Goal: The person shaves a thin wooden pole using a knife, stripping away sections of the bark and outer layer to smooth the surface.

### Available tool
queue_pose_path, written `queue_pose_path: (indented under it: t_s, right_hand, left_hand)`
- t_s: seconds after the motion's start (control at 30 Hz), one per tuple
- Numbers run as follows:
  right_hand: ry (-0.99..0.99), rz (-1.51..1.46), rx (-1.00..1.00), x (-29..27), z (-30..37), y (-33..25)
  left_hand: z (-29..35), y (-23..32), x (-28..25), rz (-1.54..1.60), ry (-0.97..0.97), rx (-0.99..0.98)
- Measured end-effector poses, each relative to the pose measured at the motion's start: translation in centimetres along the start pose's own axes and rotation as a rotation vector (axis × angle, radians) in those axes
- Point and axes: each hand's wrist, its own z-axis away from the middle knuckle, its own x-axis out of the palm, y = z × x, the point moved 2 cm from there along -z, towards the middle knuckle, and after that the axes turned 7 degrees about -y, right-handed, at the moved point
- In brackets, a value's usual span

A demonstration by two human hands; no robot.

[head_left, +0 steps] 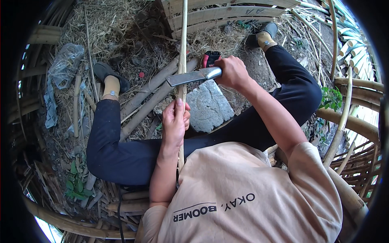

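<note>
Seated with knees bent and legs wide apart, we hold a long, pale wooden strip [184,34] upright in our view, running from the top edge down past our left forearm to our waist. Our left hand [175,121] grips it below the middle, thumb laid along the wood and fingers [187,116] curled in, pinching the strip. Our right hand [234,72] has its fingers wrapped around the grip of a knife [188,78], whose broad gray blade lies across the strip just beyond the left thumb; how deep the edge bites, we cannot tell.

A rough gray stone block [210,106] sits beneath the knife, to the right of the strip. Just beyond the right hand is a red-and-black object [211,58], partly hidden, its kind unclear to us. Brown poles [148,87] lie slantwise on the straw-strewn ground [93,24] at left, between our dark shoes [106,73]. A slatted wooden panel [223,17] stands at the top, a crumpled clear plastic bag [67,65] rests at far left, and a pile of cut greenish stalks [353,50] fills the upper right. We wear dark trousers [125,162] and a tan T-shirt [251,178].
</note>
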Motion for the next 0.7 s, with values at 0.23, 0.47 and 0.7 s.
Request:
queue_pose_path:
  t_s: [0.23, 0.47, 0.7]
  right_hand:
    - [0.146, -0.050, 0.292, 0.4, -1.4, 4.1]
    - [0.124, -0.349, 0.244, -5.8, -0.5, 2.1]
    - [-0.098, -0.087, -0.065, -1.9, 1.3, -1.5]
  left_hand:
    - [0.1, 0.0, -0.1, 0.052, -0.026, -0.010]
    - [0.3, -0.2, -0.5, 0.036, -0.004, -0.012]
    - [0.1, 0.5, -0.1, -0.025, 0.044, -0.014]
